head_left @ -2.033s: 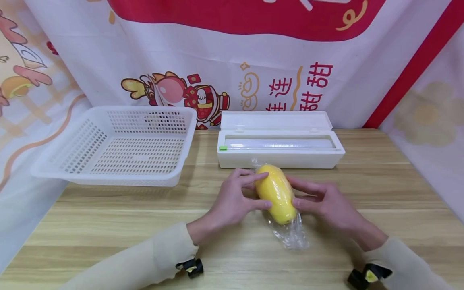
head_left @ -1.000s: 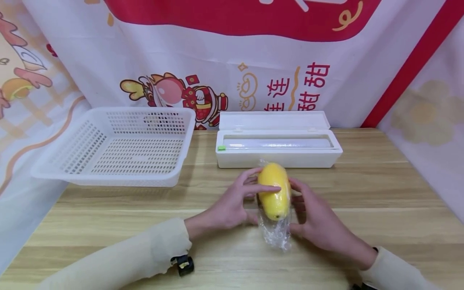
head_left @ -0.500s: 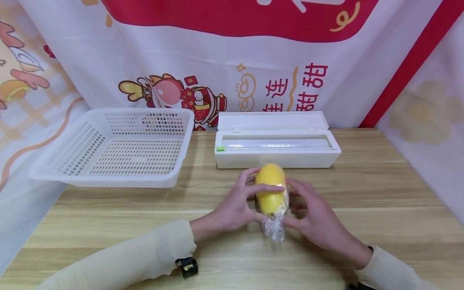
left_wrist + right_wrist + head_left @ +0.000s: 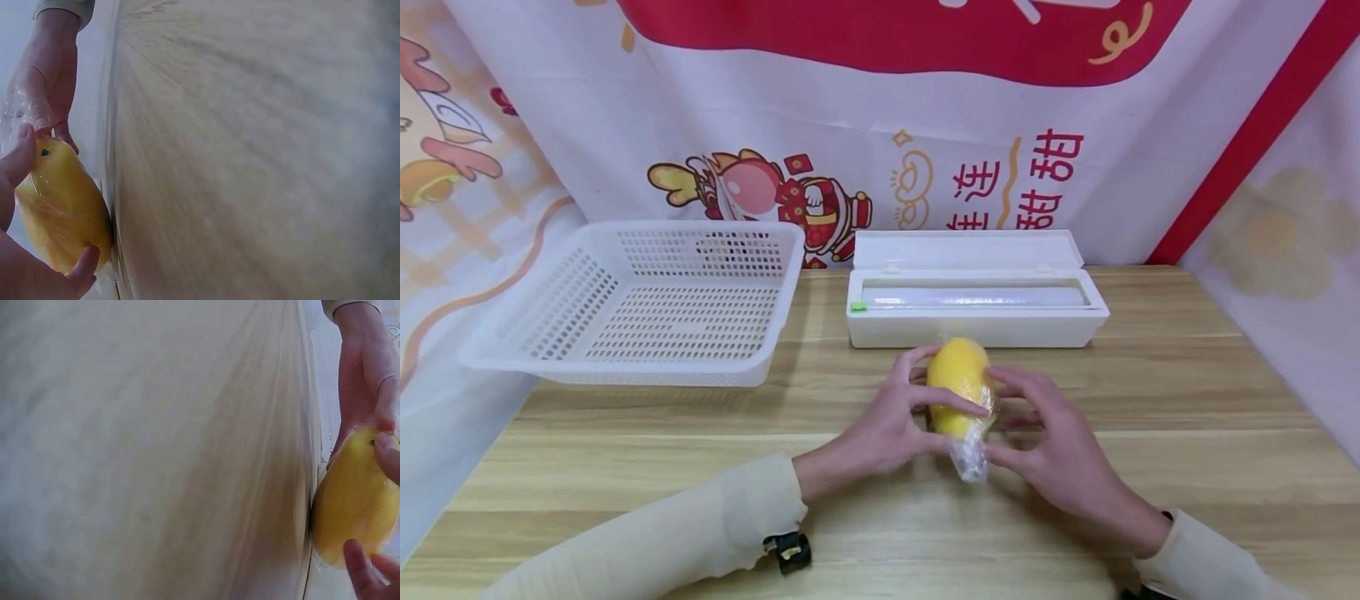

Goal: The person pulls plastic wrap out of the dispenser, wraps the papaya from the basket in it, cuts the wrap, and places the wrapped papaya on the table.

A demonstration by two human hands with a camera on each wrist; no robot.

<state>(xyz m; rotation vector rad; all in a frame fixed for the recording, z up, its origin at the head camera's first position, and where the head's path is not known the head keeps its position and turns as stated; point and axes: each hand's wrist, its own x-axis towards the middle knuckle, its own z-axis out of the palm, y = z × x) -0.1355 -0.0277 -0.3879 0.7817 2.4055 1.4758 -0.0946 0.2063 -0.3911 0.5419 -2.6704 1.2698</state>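
A yellow mango (image 4: 953, 375), wrapped in clear cling film, lies on the wooden table between the two hands. From its near end juts a bunched tail of cling film (image 4: 972, 465). My left hand (image 4: 883, 421) grips the mango from the left, one finger laid across its top and the thumb at the film tail. On the other side my right hand (image 4: 1063, 446) has its fingertips against the mango and its thumb pinching the tail. In the left wrist view the mango (image 4: 65, 203) shows a dark stem spot under the film. Fingers beneath the fruit are partly hidden.
Behind the hands stands a white cling film box (image 4: 977, 331), its lid raised and a film roll (image 4: 973, 297) inside. A white perforated basket (image 4: 647, 367) sits at the left. A printed cloth (image 4: 820, 100) hangs at the back of the table (image 4: 662, 442).
The mango has turned from a slant to nearly straight. Its loose near film has been gathered into a shorter, tighter tail. My left finger has shifted across the top and both thumbs have reached the tail.
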